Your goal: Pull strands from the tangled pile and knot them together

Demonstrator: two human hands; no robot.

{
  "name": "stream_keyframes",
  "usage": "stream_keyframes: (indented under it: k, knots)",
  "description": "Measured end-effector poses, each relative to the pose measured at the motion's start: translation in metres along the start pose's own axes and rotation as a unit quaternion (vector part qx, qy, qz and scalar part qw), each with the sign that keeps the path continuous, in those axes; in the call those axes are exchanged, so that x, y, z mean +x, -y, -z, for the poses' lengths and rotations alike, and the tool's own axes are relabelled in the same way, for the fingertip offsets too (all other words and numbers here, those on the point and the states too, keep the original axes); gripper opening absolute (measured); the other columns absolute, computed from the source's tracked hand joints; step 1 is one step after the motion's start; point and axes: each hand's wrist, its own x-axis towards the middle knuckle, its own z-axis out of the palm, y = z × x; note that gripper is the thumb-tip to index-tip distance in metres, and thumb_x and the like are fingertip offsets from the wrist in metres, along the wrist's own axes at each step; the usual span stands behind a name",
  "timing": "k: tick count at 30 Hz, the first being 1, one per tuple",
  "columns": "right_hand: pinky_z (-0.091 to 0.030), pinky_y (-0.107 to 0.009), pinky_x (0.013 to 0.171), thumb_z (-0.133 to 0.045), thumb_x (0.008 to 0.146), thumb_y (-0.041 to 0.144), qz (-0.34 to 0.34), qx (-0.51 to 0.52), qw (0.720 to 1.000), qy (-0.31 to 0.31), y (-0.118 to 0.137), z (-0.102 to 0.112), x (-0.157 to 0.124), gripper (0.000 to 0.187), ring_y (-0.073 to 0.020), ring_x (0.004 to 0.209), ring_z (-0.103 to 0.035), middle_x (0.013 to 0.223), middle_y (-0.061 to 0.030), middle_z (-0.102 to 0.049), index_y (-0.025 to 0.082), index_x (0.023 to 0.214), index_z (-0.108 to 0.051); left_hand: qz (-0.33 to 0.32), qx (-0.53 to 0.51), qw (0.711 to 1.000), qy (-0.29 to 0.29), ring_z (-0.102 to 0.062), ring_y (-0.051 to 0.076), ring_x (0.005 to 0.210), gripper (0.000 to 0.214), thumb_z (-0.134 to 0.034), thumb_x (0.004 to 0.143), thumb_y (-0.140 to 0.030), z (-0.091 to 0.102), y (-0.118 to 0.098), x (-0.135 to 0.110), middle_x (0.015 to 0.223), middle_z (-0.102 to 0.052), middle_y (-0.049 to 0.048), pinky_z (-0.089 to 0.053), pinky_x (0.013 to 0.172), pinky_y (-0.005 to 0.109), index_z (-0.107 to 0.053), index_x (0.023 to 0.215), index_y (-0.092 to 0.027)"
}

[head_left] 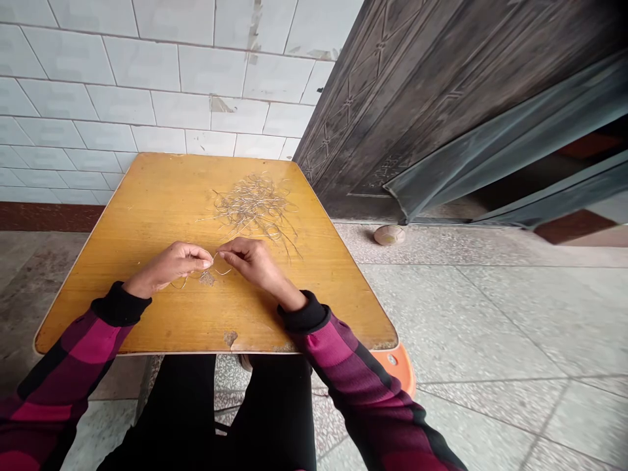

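A thin, pale wire (pixel 224 272) is bent in loops between my two hands, just above the near half of the table. My left hand (pixel 174 265) pinches it between thumb and fingertips, and a loop hangs below that hand. Close beside it, my right hand (pixel 250 260) is closed in a pinch on the same wire. The fingertips of both hands nearly meet. Beyond my hands lies a loose, tangled heap of thin wires (pixel 255 204), with several ends sticking out.
The wooden table (pixel 122 216) has chipped spots near its front edge. White wall tiles (pixel 152 65) rise behind it. At the right stand a dark carved door (pixel 363 118) and a grey curtain (pixel 471 150). A round stone-like object (pixel 389 235) and part of an orange stool (pixel 400 366) are nearby.
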Motion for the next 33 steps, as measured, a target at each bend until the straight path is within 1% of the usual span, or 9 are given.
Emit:
stream_keyframes:
  k: [5,7,10,13,16,19,23,27,33]
  knots:
    - [-0.045,-0.027,0.071,-0.054,0.090,0.023,0.050,-0.025,0.998,0.020,0.008,0.004,-0.001,0.019,-0.0142,0.074,-0.060,0.082,-0.0059,-0.069,0.018,0.090,-0.072,0.015,-0.031,0.999,0.029,-0.041,0.008,0.051,0.019,-0.067,0.069,-0.032,-0.001,-0.004,0.000,0.061,-0.057,0.0001,-0.030,0.045,0.021,-0.069,0.075,-0.015]
    - [-0.044,-0.027,0.070,-0.054,0.089,0.022,0.044,-0.019,0.999,0.018,0.007,0.004,-0.001,0.018,-0.0138,0.074,-0.059,0.082,-0.0056,-0.069,0.018,0.089,-0.072,0.004,-0.015,1.000,0.017,-0.042,0.009,0.052,0.022,-0.065,0.072,-0.035,-0.001,-0.004,-0.001,0.063,-0.057,0.0005,-0.032,0.046,0.022,-0.069,0.079,-0.015]
    - [-0.041,-0.025,0.061,-0.056,0.087,0.025,-0.036,0.026,0.999,0.003,0.003,0.002,0.000,0.017,-0.0112,0.063,-0.055,0.072,-0.0028,-0.066,0.016,0.083,-0.070,-0.087,0.062,0.991,-0.075,-0.052,0.013,0.064,0.030,-0.061,0.077,-0.038,0.001,-0.004,-0.003,0.081,-0.062,0.0043,-0.043,0.055,0.025,-0.067,0.096,-0.016]
    - [-0.033,-0.021,0.045,-0.059,0.082,0.031,-0.161,0.145,0.976,0.002,-0.003,0.001,0.002,0.020,-0.0066,0.044,-0.043,0.052,0.0040,-0.053,0.015,0.074,-0.066,-0.240,0.189,0.940,-0.154,-0.057,0.020,0.092,0.029,-0.062,0.079,-0.033,0.002,-0.007,-0.006,0.105,-0.061,0.0087,-0.049,0.080,0.035,-0.066,0.103,-0.018]
    - [-0.026,-0.018,0.037,-0.063,0.075,0.029,-0.257,0.263,0.929,0.037,-0.003,0.001,0.005,0.017,-0.0042,0.035,-0.036,0.045,0.0072,-0.049,0.015,0.066,-0.062,-0.336,0.290,0.887,-0.131,-0.055,0.024,0.101,0.025,-0.062,0.078,-0.026,0.000,-0.008,-0.008,0.107,-0.061,0.0099,-0.045,0.090,0.042,-0.067,0.102,-0.019]
    - [-0.022,-0.016,0.032,-0.063,0.072,0.022,-0.322,0.312,0.890,0.084,-0.001,0.002,0.006,0.009,-0.0037,0.032,-0.036,0.044,0.0074,-0.051,0.015,0.068,-0.064,-0.351,0.337,0.869,-0.091,-0.058,0.022,0.088,0.017,-0.060,0.082,-0.024,-0.005,-0.005,-0.006,0.093,-0.064,0.0097,-0.047,0.080,0.038,-0.069,0.095,-0.017]
    - [-0.020,-0.014,0.028,-0.063,0.077,0.025,-0.357,0.358,0.854,0.119,0.002,0.002,0.007,0.015,-0.0027,0.030,-0.036,0.042,0.0070,-0.052,0.013,0.069,-0.067,-0.327,0.284,0.898,-0.075,-0.059,0.016,0.073,0.021,-0.053,0.089,-0.026,-0.008,0.001,-0.003,0.082,-0.065,0.0082,-0.046,0.067,0.030,-0.071,0.085,-0.016]
    - [-0.027,-0.013,0.029,-0.062,0.084,0.041,-0.354,0.421,0.828,0.109,0.003,0.003,0.007,0.030,-0.0030,0.032,-0.043,0.045,0.0049,-0.057,0.012,0.077,-0.068,-0.272,0.215,0.934,-0.091,-0.059,0.014,0.069,0.017,-0.061,0.084,-0.027,-0.006,0.004,0.000,0.075,-0.065,0.0051,-0.045,0.065,0.027,-0.072,0.078,-0.017]
    - [-0.041,-0.015,0.037,-0.068,0.080,0.041,-0.292,0.477,0.827,0.066,0.002,0.003,0.007,0.028,-0.0049,0.042,-0.054,0.061,0.0014,-0.067,0.014,0.085,-0.064,-0.145,0.092,0.984,-0.053,-0.050,0.009,0.052,0.021,-0.063,0.080,-0.034,-0.005,0.002,0.002,0.064,-0.060,-0.0001,-0.040,0.049,0.023,-0.070,0.074,-0.015]
